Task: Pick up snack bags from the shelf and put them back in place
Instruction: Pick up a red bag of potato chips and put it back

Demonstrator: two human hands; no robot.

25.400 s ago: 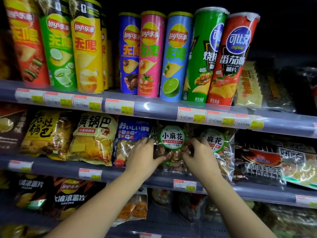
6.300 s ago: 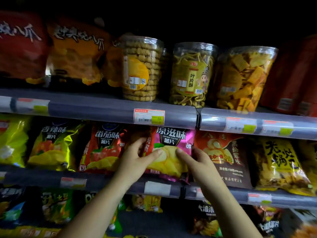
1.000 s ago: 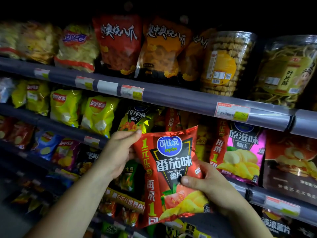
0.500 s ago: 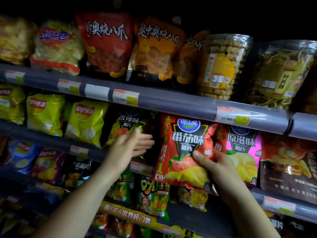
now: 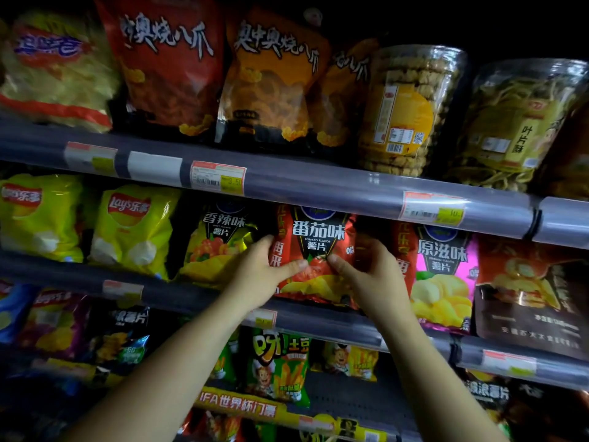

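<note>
In the left middle of the frame we see a yellow Lay's bag [image 5: 134,224] on the middle shelf [image 5: 322,322], and just right of it a black and yellow spicy crisp bag [image 5: 216,244]. At the centre we find the left hand [image 5: 258,277] grasping the red tomato crisp bag [image 5: 318,232] by its left edge, thumb laid across the front. The bag stands upright on the middle shelf, its top tucked under the price rail [image 5: 318,186] above. The right hand [image 5: 373,277] grasps the bag's right edge, thumb on the front too, the two thumb tips nearly meeting. Right of centre we see a pink crisp bag [image 5: 443,275] beside it.
</note>
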